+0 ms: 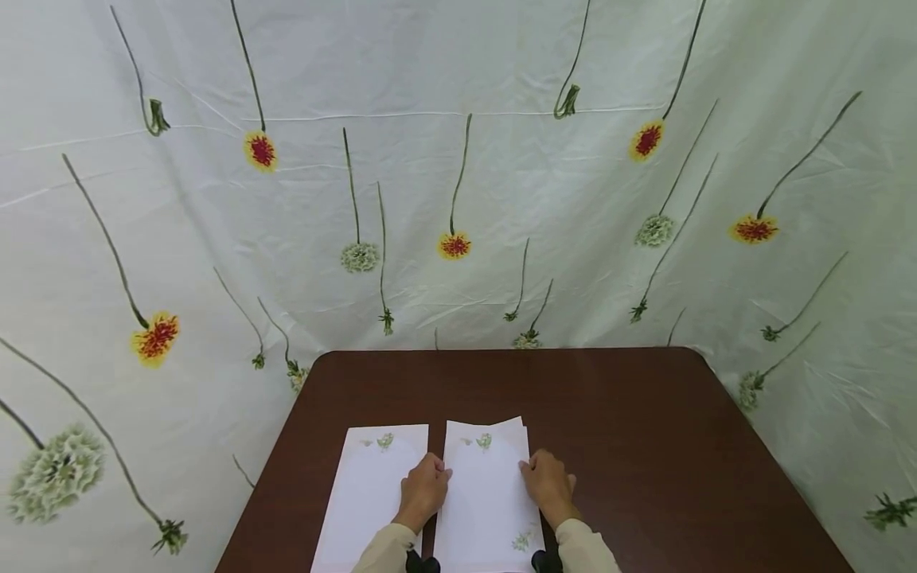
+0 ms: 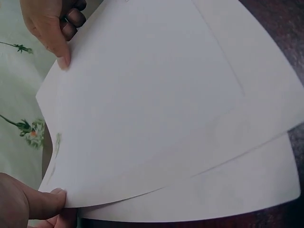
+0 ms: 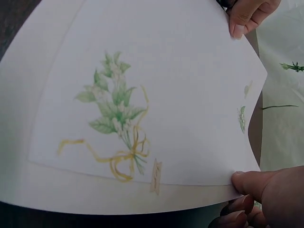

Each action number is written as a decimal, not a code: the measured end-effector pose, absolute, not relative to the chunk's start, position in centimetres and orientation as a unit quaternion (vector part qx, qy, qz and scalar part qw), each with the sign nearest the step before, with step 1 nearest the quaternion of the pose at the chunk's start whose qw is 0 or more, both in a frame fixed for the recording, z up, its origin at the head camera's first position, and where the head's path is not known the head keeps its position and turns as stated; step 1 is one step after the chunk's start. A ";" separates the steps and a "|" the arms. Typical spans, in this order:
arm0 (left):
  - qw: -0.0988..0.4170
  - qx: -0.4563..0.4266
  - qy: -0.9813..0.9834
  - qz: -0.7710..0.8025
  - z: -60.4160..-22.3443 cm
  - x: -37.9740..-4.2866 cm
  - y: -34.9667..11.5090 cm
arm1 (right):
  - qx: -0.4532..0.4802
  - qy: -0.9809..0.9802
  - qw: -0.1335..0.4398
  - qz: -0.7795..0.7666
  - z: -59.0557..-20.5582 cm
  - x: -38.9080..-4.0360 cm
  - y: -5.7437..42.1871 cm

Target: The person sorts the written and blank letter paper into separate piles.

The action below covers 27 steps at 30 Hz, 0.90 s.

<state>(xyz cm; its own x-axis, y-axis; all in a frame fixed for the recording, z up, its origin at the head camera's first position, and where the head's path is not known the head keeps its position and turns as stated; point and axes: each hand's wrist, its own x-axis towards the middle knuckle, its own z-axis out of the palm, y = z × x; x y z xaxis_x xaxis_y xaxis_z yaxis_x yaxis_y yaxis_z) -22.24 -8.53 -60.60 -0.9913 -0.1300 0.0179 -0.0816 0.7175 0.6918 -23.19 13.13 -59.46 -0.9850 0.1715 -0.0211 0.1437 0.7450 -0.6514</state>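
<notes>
My left hand (image 1: 424,492) and right hand (image 1: 550,485) hold white paper sheets (image 1: 487,493) by their opposite long sides. In the left wrist view, the left thumb (image 2: 54,197) lies on top of the paper with fingers underneath. The right thumb (image 3: 249,184) presses the edge the same way in the right wrist view. The paper bows between the hands, and offset edges at its top show more than one layer. Pale green flowers are printed near its top, and a leafy bouquet (image 3: 116,104) with a yellow ribbon decorates the near right corner.
A similar white sheet (image 1: 368,485) with a small green flower print lies to the left on the dark brown table (image 1: 645,446). Behind and beside the table hangs a pale cloth (image 1: 401,72) printed with long-stemmed flowers. Dark wrist straps (image 1: 423,563) show at the bottom.
</notes>
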 end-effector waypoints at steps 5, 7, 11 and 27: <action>0.022 0.059 -0.923 -0.380 -60.2 -22.5 -8.2 | -0.078 -0.937 0.031 0.338 -59.3 -23.2 13.9; 0.022 0.054 -0.921 -0.385 -60.0 -22.7 -8.1 | -0.080 -0.937 0.032 0.339 -59.1 -23.3 14.3; 0.019 0.039 -0.919 -0.392 -59.7 -23.1 -7.5 | -0.083 -0.936 0.034 0.340 -58.4 -23.4 15.2; -0.004 -0.018 -0.925 -0.379 -58.5 -24.4 -3.6 | -0.120 -0.934 0.021 0.337 -56.9 -23.2 19.4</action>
